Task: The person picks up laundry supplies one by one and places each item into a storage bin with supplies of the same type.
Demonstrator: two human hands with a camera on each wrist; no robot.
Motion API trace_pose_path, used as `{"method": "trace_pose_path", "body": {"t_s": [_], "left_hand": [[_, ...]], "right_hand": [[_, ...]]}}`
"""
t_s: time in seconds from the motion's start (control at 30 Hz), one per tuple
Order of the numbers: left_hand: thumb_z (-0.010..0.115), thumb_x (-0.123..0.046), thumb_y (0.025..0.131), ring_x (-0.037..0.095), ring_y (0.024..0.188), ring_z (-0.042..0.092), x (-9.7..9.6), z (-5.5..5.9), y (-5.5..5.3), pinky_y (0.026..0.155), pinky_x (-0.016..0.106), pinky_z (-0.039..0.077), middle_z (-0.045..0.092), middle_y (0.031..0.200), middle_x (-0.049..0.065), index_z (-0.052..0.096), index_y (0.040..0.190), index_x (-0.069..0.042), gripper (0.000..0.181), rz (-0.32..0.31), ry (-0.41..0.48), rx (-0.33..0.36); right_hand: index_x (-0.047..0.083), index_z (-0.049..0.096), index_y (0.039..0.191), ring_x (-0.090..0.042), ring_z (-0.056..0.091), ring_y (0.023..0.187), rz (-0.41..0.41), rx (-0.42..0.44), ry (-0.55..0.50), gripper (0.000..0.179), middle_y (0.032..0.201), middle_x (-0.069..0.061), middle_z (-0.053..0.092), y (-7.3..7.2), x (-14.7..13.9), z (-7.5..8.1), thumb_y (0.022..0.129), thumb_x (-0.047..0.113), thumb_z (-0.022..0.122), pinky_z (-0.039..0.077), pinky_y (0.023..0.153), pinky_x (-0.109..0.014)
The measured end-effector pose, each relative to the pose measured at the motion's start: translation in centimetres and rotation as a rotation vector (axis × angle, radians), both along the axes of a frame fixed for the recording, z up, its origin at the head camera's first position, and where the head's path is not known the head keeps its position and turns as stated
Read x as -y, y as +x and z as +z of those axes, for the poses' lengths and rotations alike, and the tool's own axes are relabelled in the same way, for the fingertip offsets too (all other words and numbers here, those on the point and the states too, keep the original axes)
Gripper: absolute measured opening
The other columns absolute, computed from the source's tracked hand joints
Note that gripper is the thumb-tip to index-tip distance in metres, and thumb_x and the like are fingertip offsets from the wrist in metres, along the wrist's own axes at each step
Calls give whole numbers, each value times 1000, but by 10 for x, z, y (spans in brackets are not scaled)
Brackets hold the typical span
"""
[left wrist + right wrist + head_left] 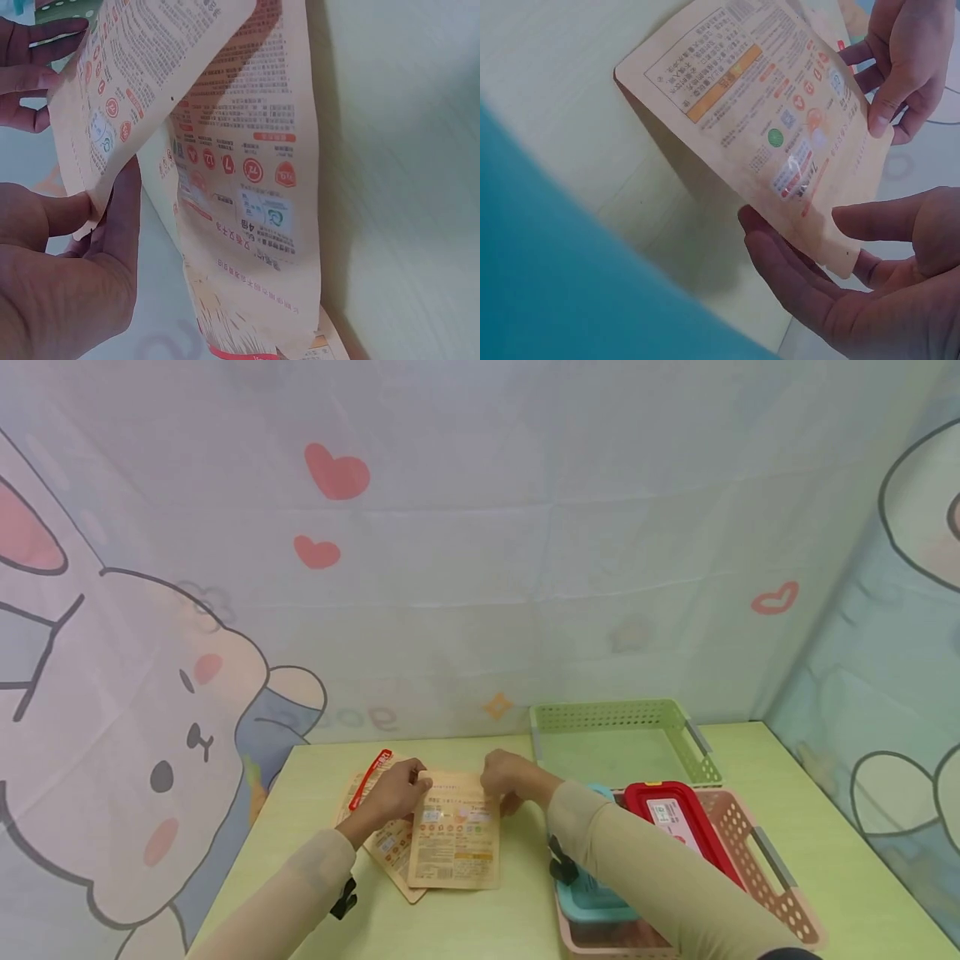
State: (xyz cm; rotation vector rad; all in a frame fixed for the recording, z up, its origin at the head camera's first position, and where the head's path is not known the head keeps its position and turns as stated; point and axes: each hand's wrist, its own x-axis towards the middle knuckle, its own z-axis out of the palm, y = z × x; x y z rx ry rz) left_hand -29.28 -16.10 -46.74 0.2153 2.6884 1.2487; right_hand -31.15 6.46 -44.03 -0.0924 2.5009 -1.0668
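A flat tan packaging bag (pixel 455 860), printed with small text and orange icons, is tilted up between both hands. My left hand (pixel 396 793) pinches its upper left corner, thumb on the printed face in the left wrist view. At the opposite upper corner, my right hand (pixel 519 775) holds the bag with the thumb over the print and fingers behind, as the right wrist view shows. More tan bags (pixel 251 187) like it lie fanned on the table under and left of the held one, one with a red strip (pixel 371 779) along its top.
On the right, a pink basket (pixel 772 881) contains a red-lidded box (pixel 708 835) and a turquoise-lidded box (pixel 600 906), partly behind my right sleeve. A green basket (pixel 615 760) sits behind it. The pale green table (pixel 420 935) meets a printed cloth backdrop (pixel 480 568).
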Motion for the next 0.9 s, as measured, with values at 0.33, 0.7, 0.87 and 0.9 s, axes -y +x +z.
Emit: {"method": "trace_pose_path", "body": {"t_s": [0.33, 0.7, 0.87, 0.9], "left_hand": [[56, -13, 111, 24, 69, 60, 0, 1, 1, 64, 48, 63, 55, 85, 12, 62, 124, 0, 19, -21, -33, -27], [56, -12, 111, 22, 50, 53, 8, 9, -1, 50, 38, 51, 52, 69, 6, 62, 127, 3, 23, -63, -67, -93], [56, -12, 111, 22, 50, 51, 9, 15, -4, 50, 37, 49, 57, 75, 9, 61, 128, 4, 24, -73, -39, -119], [56, -13, 111, 20, 50, 50, 9, 16, -4, 50, 35, 46, 59, 76, 10, 61, 128, 3, 24, -76, -32, -123]], "right_hand": [[-11, 57, 121, -40, 77, 70, 25, 29, -35, 31, 96, -23, 66, 8, -2, 2, 91, -9, 49, 65, 63, -44], [-18, 47, 146, -34, 76, 67, 49, 21, -110, 60, 134, -36, 62, 10, -2, 9, 87, -13, 53, 65, 61, -39], [-14, 60, 128, -34, 74, 66, 47, 11, -150, 43, 96, -25, 69, 7, -4, 14, 85, -16, 54, 65, 62, -42], [-14, 59, 129, -34, 74, 66, 44, 11, -160, 44, 94, -24, 69, 7, -5, 14, 85, -16, 55, 65, 62, -42]]}}
